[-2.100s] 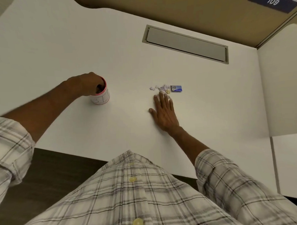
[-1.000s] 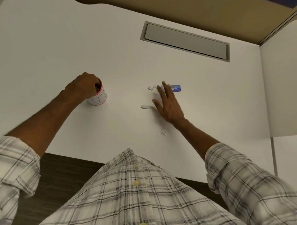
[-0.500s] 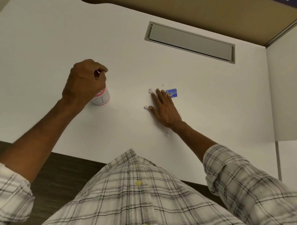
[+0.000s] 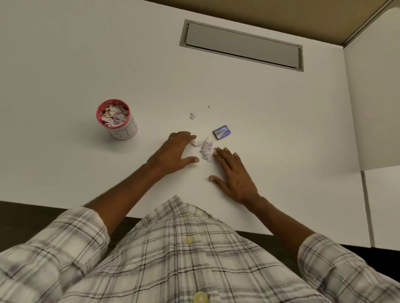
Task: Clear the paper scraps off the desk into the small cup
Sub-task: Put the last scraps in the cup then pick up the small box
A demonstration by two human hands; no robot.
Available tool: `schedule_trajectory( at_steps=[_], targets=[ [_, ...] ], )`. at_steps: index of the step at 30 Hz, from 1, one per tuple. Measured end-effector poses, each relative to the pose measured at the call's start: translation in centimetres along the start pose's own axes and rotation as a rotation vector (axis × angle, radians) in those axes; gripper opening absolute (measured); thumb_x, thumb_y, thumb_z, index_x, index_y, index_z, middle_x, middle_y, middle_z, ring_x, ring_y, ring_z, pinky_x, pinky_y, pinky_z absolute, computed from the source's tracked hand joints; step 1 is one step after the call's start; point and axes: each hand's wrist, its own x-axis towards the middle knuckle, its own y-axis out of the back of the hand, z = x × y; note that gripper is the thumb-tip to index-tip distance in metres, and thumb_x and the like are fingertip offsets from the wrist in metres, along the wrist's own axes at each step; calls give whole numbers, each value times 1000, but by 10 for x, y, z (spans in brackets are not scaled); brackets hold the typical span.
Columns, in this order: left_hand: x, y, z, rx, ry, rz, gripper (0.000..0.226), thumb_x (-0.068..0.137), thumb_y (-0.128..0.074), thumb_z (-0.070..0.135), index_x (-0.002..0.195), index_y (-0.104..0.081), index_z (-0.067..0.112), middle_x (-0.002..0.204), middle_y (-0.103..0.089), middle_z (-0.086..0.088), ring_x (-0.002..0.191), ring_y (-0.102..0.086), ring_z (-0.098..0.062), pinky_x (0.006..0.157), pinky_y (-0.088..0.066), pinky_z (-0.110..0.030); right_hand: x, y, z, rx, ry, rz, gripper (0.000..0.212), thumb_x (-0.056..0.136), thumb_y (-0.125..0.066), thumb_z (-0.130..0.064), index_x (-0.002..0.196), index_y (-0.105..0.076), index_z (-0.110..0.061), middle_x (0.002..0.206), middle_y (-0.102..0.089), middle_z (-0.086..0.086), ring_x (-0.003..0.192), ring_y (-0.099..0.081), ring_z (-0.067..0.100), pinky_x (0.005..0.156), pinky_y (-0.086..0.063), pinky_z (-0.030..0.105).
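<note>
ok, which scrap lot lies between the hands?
The crumpled pile, flanked by left hand and right hand; the small scrap and tiny speck lie beyond, untouched.

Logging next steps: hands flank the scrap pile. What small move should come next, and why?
Probably bring both hands together to pinch up the pile. The left hand and right hand lie open on either side of it, holding nothing; the cup stands apart to the left, and a stray scrap waits farther back.
</note>
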Motion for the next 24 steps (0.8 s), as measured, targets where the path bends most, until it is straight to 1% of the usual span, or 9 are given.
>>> schedule_trajectory(
  at_steps=[3,5,7,11,13,16,18,20,24],
  targets=[
    [4,-14,6,14,10,-26,90,73,-76,58,146,-41,19,148,-40,2,137,-32,-21,114,-35,-35,12,1,-5,43,33,72,57,107,-47,-41,153,-39,-8,161,-39,10,151,-32,24,127,-22,44],
    [4,-19,12,21,-3,-50,97,68,-77,62,147,-39,20,147,-39,4,135,-32,-20,112,-37,-34,25,7,-6,86,78,164,38,106,-52,-25,136,-56,-3,141,-56,14,130,-52,28,114,-41,47],
    [6,-21,17,90,-17,-55,100,67,-76,64,149,-37,21,147,-39,2,133,-34,-23,110,-39,-37,38,16,-5,96,72,209,24,106,-52,-18,118,-64,-2,122,-63,14,110,-58,30,95,-50,44],
    [12,-20,22,195,-45,-39,95,72,-71,66,151,-35,26,154,-30,1,137,-33,-23,107,-42,-41,45,38,7,88,-76,175,43,108,-36,-38,97,-64,-7,99,-65,8,90,-56,27,78,-50,45],
    [16,-23,24,263,-121,-35,85,79,-65,65,151,-36,30,161,-21,1,143,-27,-23,107,-43,-42,29,46,20,148,-83,147,42,108,-34,-44,107,-64,-14,109,-64,1,101,-57,22,84,-52,44],
    [22,-31,27,369,-209,-51,63,91,-55,57,148,-41,35,164,-19,2,149,-21,-21,105,-40,-38,-18,48,41,180,-80,105,54,100,-48,-61,138,-52,-24,144,-50,-4,132,-48,14,108,-47,35],
    [21,-36,26,374,-250,-43,47,97,-51,47,143,-50,34,159,-31,3,147,-28,-19,104,-41,-37,-56,39,46,172,-105,36,91,85,-60,-75,156,-31,-26,164,-28,-5,150,-30,14,124,-29,35],
    [16,-38,21,266,-289,25,36,98,-56,34,132,-63,24,147,-50,-1,137,-44,-21,98,-47,-37,-87,26,42,123,-128,-17,120,73,-63,-86,162,-11,-25,171,-6,-6,158,-9,16,128,-13,43],
    [2,-40,7,127,-255,154,28,95,-64,25,119,-71,12,126,-64,-3,120,-56,-18,90,-54,-31,-89,8,24,81,-249,32,124,75,-55,-89,163,2,-22,172,7,-4,159,4,18,129,-4,49]
  ],
)
